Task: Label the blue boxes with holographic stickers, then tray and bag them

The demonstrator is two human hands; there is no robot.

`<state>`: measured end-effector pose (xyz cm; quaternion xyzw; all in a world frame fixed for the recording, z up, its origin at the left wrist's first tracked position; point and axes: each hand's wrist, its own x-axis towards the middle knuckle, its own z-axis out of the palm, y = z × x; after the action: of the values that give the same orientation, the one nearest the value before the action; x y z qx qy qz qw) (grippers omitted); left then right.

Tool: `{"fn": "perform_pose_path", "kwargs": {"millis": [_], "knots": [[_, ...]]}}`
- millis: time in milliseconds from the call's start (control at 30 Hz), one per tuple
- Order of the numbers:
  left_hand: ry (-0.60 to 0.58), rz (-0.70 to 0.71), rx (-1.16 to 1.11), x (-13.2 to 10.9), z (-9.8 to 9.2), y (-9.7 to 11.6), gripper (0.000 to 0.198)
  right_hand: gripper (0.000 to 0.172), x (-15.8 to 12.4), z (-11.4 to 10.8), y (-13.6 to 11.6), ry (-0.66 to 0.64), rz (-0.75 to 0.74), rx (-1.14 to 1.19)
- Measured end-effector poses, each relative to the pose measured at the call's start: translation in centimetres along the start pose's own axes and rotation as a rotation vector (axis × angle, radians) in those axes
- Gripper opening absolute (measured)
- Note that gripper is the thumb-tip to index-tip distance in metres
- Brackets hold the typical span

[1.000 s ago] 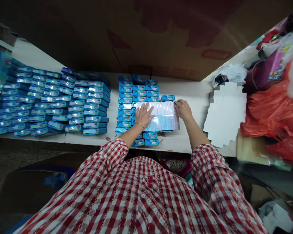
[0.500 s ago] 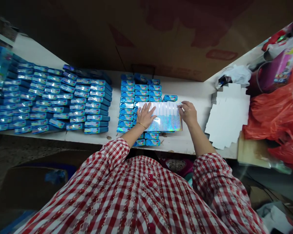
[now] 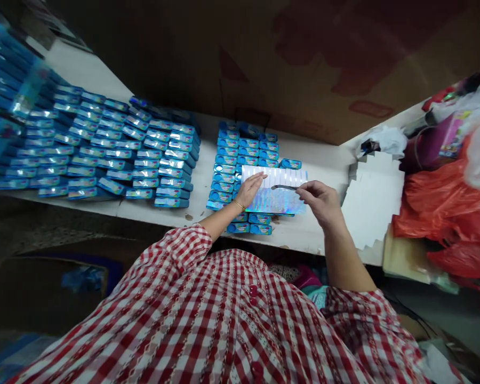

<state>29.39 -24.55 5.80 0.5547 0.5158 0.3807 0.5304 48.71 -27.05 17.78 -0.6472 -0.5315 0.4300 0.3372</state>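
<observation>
A shiny holographic sticker sheet (image 3: 279, 201) lies on rows of small blue boxes (image 3: 242, 151) on the white table (image 3: 202, 184). My left hand (image 3: 249, 191) rests flat on the sheet's left end, fingers stretched out. My right hand (image 3: 322, 202) hovers over the sheet's right end and pinches a thin dark strip (image 3: 286, 188) that reaches left across the sheet. A lone blue box (image 3: 290, 164) sits just beyond the sheet's far right corner.
Many more blue boxes (image 3: 104, 149) lie in overlapping rows on the left. A stack of white die-cut cards (image 3: 371, 205) sits to the right, with red plastic bags (image 3: 448, 213) beyond it. A brown cardboard wall (image 3: 304, 64) closes the back.
My right hand has drawn back from the sheet's far right corner toward me, now with a thin strip pinched in it. The left hand stays on the sheet. The view has swung left.
</observation>
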Motion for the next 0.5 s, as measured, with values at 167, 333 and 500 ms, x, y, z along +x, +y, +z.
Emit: {"fn": "perform_pose_path", "kwargs": {"millis": [167,333,500], "knots": [[0.029,-0.194,-0.473,-3.9,-3.4,0.3,0.052,0.023,0.0,6.3,0.7,-0.057,0.201,0.261],[0.205,-0.261,-0.458,-6.3,-8.8,-2.7,0.044,0.027,-0.3,14.9,2.3,0.008,0.313,0.324],[0.273,-0.313,-0.222,-5.3,-14.7,-5.5,0.038,0.026,0.6,22.8,3.8,0.172,0.203,0.202]]}}
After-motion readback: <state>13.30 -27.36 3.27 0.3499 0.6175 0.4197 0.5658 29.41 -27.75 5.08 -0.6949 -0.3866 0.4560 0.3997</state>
